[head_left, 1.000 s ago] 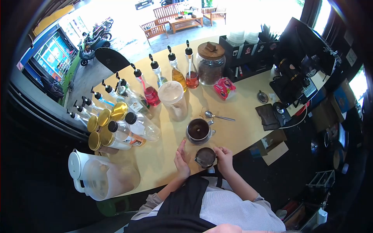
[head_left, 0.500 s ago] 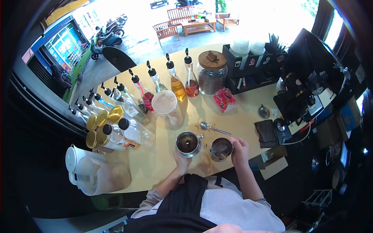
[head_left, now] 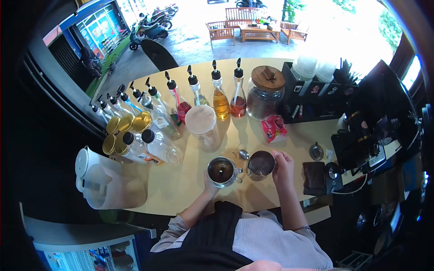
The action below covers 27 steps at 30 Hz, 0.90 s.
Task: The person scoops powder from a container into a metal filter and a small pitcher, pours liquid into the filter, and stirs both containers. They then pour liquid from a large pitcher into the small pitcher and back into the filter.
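Observation:
My left hand is wrapped round the near left side of a metal cup that has dark liquid in it and a handle on its right. Just to the right, my right hand grips the right side of a small dark-looking pitcher, its thumb and fingers pressed together. The two vessels are close but apart. Behind them a metal spoon lies on the table, its handle hidden by the pitcher. What the pitcher holds is hard to make out.
Pump bottles stand in a curved row behind, with a lidded tub, a wooden-lidded jar and a pink packet. Gold-lidded jars and a white pitcher are left. A black organiser stands back right.
The pitcher in my right hand has risen and now covers the spoon's handle. The whole view has shifted as the head turned. Both hands keep their holds.

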Tool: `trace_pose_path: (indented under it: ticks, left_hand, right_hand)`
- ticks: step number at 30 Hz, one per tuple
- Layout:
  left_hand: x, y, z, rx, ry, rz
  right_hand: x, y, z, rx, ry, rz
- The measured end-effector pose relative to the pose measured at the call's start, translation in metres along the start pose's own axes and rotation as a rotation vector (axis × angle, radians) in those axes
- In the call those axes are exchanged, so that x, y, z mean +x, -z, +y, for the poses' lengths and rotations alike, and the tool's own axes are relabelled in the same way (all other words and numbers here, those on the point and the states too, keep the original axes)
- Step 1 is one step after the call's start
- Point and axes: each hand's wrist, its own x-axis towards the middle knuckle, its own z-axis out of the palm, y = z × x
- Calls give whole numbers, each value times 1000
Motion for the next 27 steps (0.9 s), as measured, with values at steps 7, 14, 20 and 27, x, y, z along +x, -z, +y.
trace_pose_path:
  ticks: [7,14,20,27]
  left_hand:
    - [11,-3,16,-726,299,-13]
    - [11,-3,14,-764,339,-49]
    - [11,-6,22,-763,306,-28]
    - [12,-1,18,-948,420,-72]
  right_hand:
    - [24,-9,1,-3,-59,-67]
    - [33,-30,1,-38,-80,-73]
    - [40,-37,4,-64,-94,-149]
    - [46,-43,6,-102,-69,-197]
